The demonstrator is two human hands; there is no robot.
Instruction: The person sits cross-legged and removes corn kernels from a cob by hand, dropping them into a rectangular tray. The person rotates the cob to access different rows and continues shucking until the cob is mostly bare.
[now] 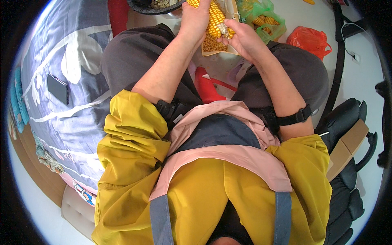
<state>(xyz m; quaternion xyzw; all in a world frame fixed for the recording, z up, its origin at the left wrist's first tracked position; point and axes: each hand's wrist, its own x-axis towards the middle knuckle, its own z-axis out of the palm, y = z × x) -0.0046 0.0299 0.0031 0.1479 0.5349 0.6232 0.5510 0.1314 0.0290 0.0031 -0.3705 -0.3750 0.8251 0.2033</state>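
Observation:
Dried yellow corn on the cob (216,19) is between my hands near the top of the view. My left hand (197,18) is wrapped around its upper part, the thumb lying across the kernels. The fingers and thumb of my right hand (242,35) pinch its lower end, where a whitish patch shows among the kernels. Whether this is one ear or two pressed together, I cannot tell. Directly below the hands, a shallow cardboard box (234,50) holds a layer of loose corn kernels (213,43).
A thin green plastic bag (280,29) with corn cobs stands beyond my right hand, near a red plastic bag (307,39). A black basin (147,12) holds pale scraps. At left, a phone (58,88) lies on a bed (82,98). A black padded chair (340,122) carries brown cardboard (349,147).

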